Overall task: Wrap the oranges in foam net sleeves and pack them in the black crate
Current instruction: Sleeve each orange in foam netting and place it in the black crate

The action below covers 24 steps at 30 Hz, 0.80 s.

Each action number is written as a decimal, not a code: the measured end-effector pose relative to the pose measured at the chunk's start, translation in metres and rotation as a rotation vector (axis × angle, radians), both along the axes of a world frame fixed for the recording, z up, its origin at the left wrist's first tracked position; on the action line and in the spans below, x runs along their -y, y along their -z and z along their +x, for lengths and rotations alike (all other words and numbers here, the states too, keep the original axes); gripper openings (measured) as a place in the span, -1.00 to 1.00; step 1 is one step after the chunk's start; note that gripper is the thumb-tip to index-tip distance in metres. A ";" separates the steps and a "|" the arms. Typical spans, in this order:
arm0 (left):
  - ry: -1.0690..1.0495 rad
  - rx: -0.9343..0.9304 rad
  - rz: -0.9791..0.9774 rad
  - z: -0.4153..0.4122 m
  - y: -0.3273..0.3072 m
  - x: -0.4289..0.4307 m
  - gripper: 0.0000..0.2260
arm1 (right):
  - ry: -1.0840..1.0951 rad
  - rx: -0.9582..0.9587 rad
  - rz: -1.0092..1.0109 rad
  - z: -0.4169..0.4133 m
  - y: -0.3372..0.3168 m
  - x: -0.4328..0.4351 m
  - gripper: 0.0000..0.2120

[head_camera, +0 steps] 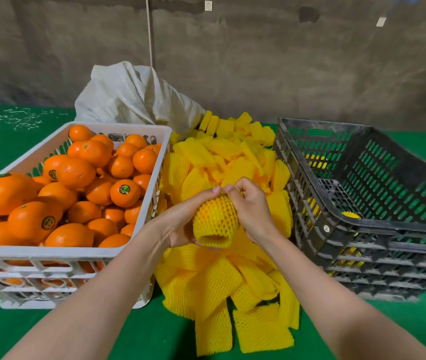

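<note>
One orange point(208, 213) sits inside one yellow foam net sleeve point(214, 222), held above the loose sleeve pile point(214, 284) between two crates. The sleeve's long axis runs away from the wearer, with the open mouth nearest. The left hand point(180, 222) cradles its side; the right hand point(250, 209) pinches the far end. The white crate point(50, 252) is heaped with bare oranges point(75, 172) (too many to count). The black crate point(362, 226) shows yellow netting through its slots.

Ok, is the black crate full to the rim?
No, the black crate shows bare inner walls, with only a few yellow sleeved oranges low inside.
</note>
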<state>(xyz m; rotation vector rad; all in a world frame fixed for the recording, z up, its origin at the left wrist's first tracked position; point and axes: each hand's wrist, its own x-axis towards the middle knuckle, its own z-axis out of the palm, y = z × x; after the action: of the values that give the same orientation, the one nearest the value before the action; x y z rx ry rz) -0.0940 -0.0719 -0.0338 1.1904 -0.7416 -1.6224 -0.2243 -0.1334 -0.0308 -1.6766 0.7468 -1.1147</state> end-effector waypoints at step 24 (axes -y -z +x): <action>-0.329 0.379 -0.175 -0.115 -0.066 0.050 -0.47 | -0.084 -0.344 -0.255 -0.100 -0.055 0.032 -0.33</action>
<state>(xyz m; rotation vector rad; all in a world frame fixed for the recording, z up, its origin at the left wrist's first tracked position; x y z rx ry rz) -0.2091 -0.1223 0.0320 1.4245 -0.8525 -1.0536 -0.3245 -0.1651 0.0241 -2.1313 0.7612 -0.9008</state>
